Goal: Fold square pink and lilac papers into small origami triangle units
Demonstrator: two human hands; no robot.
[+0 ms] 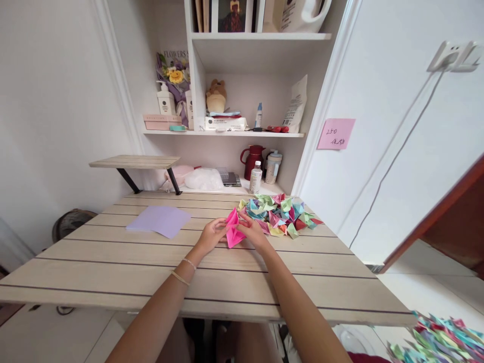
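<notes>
A bright pink folded paper piece (233,229) rests on the wooden table (113,262) between both my hands. My left hand (212,234) pinches its left side and my right hand (252,229) grips its right side, fingers closed on the paper. Just behind my right hand lies a heap of several folded paper shapes (282,214) in pink, green, blue and yellow. A few lilac paper sheets (161,221) lie flat to the left of my hands.
A small raised shelf (136,162) stands at the table's back left. Behind are a red jug (254,160), bottles and a plastic bag. A pink note (336,133) sticks on the right wall. More folded shapes (438,340) lie at the lower right.
</notes>
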